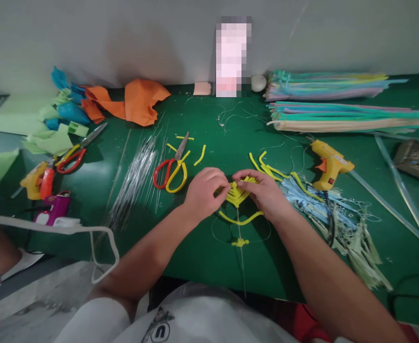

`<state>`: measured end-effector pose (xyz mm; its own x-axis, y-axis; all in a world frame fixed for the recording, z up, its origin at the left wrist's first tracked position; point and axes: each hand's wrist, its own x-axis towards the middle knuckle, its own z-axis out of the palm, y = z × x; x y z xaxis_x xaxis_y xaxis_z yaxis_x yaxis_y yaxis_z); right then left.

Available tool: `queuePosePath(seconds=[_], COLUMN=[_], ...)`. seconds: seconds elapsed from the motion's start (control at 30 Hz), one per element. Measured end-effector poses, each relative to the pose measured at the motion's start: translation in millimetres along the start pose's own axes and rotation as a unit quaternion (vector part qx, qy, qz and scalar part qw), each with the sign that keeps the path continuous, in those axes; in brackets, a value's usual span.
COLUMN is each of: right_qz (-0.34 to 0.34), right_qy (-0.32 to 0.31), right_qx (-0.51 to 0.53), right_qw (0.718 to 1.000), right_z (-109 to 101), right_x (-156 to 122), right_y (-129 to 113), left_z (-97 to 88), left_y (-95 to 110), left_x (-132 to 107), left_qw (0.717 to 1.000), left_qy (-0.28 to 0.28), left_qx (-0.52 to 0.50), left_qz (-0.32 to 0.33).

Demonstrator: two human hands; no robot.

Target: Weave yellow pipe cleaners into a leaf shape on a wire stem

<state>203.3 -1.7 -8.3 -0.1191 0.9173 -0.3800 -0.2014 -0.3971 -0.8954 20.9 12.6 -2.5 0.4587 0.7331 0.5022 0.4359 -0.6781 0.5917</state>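
A leaf-like piece of bent yellow pipe cleaners [235, 197] sits between my hands over the green table. My left hand [206, 191] is closed, its thumb and fingertips pinched at the piece's upper left side. On the opposite side, my right hand [264, 193] grips the yellow rows between thumb and fingers. A thin wire stem [242, 267] runs down from the piece towards my shirt. Across the stem lies a curved yellow strip [243, 221], with a small yellow knot [240, 242] lower down. My fingers partly cover the top of the piece.
Red-and-yellow scissors [173, 171] and thin wires [134, 181] lie left of my hands. To the right are loose yellow strips [266, 166], a yellow glue gun [329, 164] and blue tassels [312, 205]. Pipe cleaner bundles [345, 116] and orange paper [141, 102] lie farther back.
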Motion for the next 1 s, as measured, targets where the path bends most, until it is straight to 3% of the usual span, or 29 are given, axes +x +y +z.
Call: queuePosePath(seconds=[0.27, 0.43, 0.53, 0.6, 0.67, 0.77, 0.87, 1.0], right_qz=[-0.049, -0.049, -0.060, -0.075, -0.082, -0.085, -0.076, -0.067], right_qy=[0.018, 0.046, 0.058, 0.051, 0.041, 0.039, 0.062, 0.070], right_qx=[-0.064, -0.070, -0.022, 0.001, 0.007, -0.004, -0.034, -0.067], right_qw=[0.997, 0.995, 0.996, 0.996, 0.996, 0.996, 0.995, 0.993], right_z=[2, 5, 6, 6, 7, 9, 10, 12], right_x=[1, -1, -1, -1, -1, -1, -2, -3], right_y=[4, 5, 6, 7, 7, 7, 7, 7], left_z=[-8.3, -21.9, -22.9, -18.4, -11.3, -1.7, 0.8, -2.3], left_y=[-3, -21, -20, -11, -1, 9, 8, 2], left_x=[3, 4, 5, 5, 4, 3, 3, 4], left_qw=[0.999, 0.989, 0.983, 0.992, 0.990, 0.951, 0.916, 0.906], left_qy=[-0.022, 0.061, 0.077, 0.066, 0.032, -0.026, -0.030, 0.006], left_qx=[0.025, 0.126, 0.150, 0.078, -0.042, -0.180, -0.234, -0.243], left_qz=[-0.003, -0.052, -0.072, -0.078, -0.127, -0.251, -0.324, -0.346])
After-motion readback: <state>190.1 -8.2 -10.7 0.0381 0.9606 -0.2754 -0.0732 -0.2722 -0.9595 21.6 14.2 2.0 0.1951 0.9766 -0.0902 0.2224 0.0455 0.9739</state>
